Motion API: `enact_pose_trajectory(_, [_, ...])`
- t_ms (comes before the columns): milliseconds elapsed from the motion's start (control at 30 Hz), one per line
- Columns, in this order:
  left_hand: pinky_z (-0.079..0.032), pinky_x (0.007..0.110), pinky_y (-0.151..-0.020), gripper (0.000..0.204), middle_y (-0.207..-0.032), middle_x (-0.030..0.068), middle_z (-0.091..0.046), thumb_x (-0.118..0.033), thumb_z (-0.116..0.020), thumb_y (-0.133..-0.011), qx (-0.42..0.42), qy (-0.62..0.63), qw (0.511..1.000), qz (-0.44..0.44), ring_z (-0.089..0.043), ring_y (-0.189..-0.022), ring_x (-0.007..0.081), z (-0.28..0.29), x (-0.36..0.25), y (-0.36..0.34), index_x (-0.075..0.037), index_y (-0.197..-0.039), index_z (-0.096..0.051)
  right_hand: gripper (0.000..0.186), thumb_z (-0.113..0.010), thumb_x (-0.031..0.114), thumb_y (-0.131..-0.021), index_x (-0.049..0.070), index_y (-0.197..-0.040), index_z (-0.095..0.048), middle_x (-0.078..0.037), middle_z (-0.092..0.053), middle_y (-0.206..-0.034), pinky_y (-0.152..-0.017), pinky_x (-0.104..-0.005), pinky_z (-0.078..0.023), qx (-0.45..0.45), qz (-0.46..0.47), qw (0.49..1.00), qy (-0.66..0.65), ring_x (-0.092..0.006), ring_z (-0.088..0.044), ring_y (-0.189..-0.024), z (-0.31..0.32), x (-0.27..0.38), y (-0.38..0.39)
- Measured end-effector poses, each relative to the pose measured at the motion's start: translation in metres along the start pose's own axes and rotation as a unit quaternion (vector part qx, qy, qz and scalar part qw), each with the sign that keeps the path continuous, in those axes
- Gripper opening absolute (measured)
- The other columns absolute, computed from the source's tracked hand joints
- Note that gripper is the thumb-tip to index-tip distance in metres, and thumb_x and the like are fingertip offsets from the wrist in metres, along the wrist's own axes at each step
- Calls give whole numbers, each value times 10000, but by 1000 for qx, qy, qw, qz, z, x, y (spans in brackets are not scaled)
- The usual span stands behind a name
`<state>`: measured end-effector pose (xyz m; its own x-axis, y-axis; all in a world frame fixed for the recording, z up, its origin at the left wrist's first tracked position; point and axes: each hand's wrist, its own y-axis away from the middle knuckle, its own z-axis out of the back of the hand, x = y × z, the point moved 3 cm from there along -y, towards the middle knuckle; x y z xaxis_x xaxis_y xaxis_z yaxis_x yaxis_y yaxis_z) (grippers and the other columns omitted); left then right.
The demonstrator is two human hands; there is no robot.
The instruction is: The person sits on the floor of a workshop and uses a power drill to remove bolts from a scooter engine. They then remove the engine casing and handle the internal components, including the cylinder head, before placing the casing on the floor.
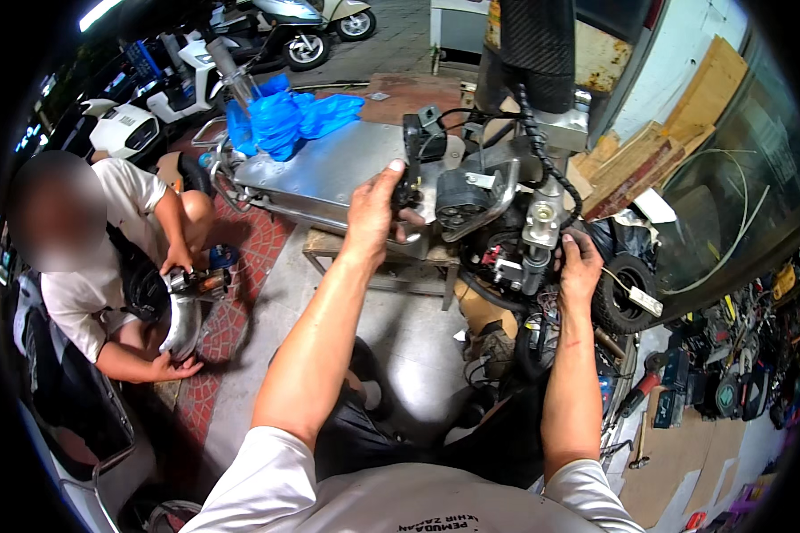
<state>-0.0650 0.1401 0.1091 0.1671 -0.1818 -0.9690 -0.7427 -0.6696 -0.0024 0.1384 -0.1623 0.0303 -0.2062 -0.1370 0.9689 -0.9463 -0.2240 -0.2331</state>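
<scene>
My left hand [375, 213] is closed round a black part [407, 188] at the edge of a scooter's metal frame, thumb on top and fingertips showing beneath. Just right of it a rounded black housing [464, 197] sits inside a metal bracket. Beyond that stands a silver metal column [540, 222] with a black sleeved cable bundle [532, 129] running down to it. My right hand [580, 266] is beside the column's right side, fingers bent inward; whatever they hold is hidden. Loose wires and a red part [498, 253] lie left of the column.
A flat metal deck [320, 173] carries a blue plastic bag [284, 117], above a low bench [373, 271]. At left a crouching person [124, 266] holds a power tool [197, 282] and a curved metal piece [183, 324]. A tyre [627, 293] and many tools [671, 382] crowd the right.
</scene>
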Motion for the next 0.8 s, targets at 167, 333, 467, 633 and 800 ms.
enact_pose_trajectory(167, [-445,251,-385,571,-933,122,-771,-561,-603,-1052,-9,2,1000,-3,-736,-616,179,-1,1,1,-5,-1134,-702,174,-660,130,-1040,-1,-1113,-749,6,-652,-782,-559,-228,-411,-6,-5,999,34,-60,-534,-628,-2,5,0])
enact_pose_trajectory(333, [-451,249,-389,553,-932,115,-769,-559,-600,-1057,-1,4,1000,-6,-734,-620,175,0,6,-2,-24,-1151,-706,182,-668,147,-1035,-1,-1104,-748,8,-655,-786,-563,-235,-417,-6,-6,999,50,-63,-539,-629,-2,6,-1])
enact_pose_trajectory(467, [-459,248,-398,551,-941,119,-767,-565,-603,-1054,6,3,1000,-5,-735,-631,175,1,6,-2,-38,-1181,-702,180,-671,153,-1033,6,-1110,-742,6,-658,-781,-563,-236,-413,-2,-7,999,54,-65,-540,-627,-1,6,-2])
enact_pose_trajectory(633, [-462,249,-399,566,-953,121,-762,-570,-607,-1050,11,2,1000,-11,-734,-632,174,1,7,-1,-28,-1188,-697,174,-672,154,-1038,13,-1114,-741,3,-660,-784,-560,-235,-409,1,-15,999,50,-65,-537,-626,0,4,-3])
enact_pose_trajectory(800, [-468,252,-399,564,-954,122,-761,-565,-610,-1049,15,0,1000,-11,-733,-630,175,1,8,-3,-21,-1174,-695,198,-663,136,-1051,-4,-1176,-727,-17,-694,-853,-557,-236,-430,-2,-5,1000,-16,-67,-539,-621,7,6,-7])
